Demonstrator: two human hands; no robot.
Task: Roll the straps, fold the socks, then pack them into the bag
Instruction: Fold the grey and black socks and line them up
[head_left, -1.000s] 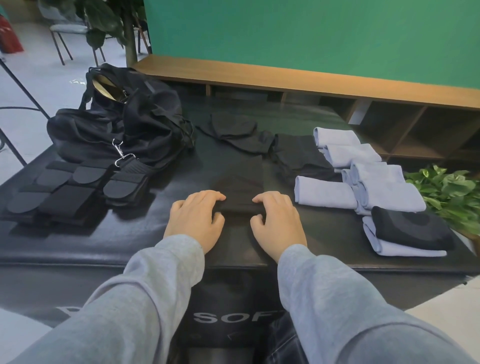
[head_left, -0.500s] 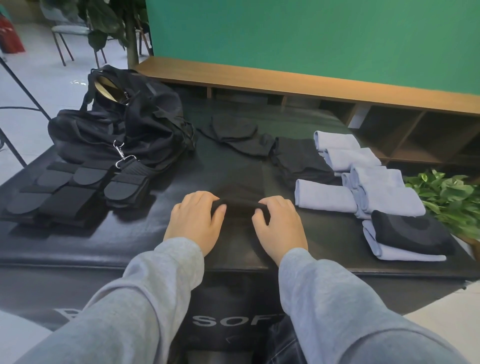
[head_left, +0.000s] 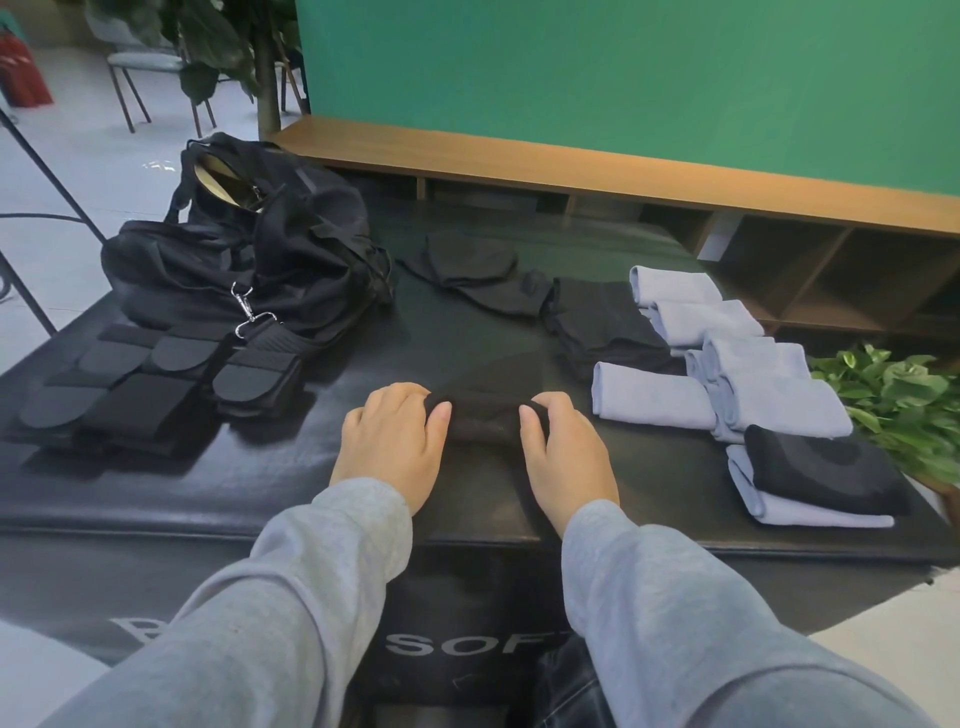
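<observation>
A black sock (head_left: 485, 418) lies in front of me on the black padded table (head_left: 311, 483), its near end curled into a thick roll while the rest stretches flat away from me. My left hand (head_left: 392, 447) grips the roll's left end and my right hand (head_left: 563, 457) grips its right end. The open black bag (head_left: 244, 260) sits at the back left. Black straps (head_left: 150, 384) lie flat in front of the bag. Folded light-blue socks (head_left: 727, 364) are stacked at the right, with a folded black sock (head_left: 826, 475) on the nearest one.
More loose black socks (head_left: 540, 301) lie at the back centre. A wooden shelf unit (head_left: 675, 182) and a green wall stand behind the table. A green plant (head_left: 904, 400) sits off the right edge. The table's front edge is just below my wrists.
The flat black sock's near end has been rolled up and away from me, so the roll is thicker now. Both hands moved slightly forward with it.
</observation>
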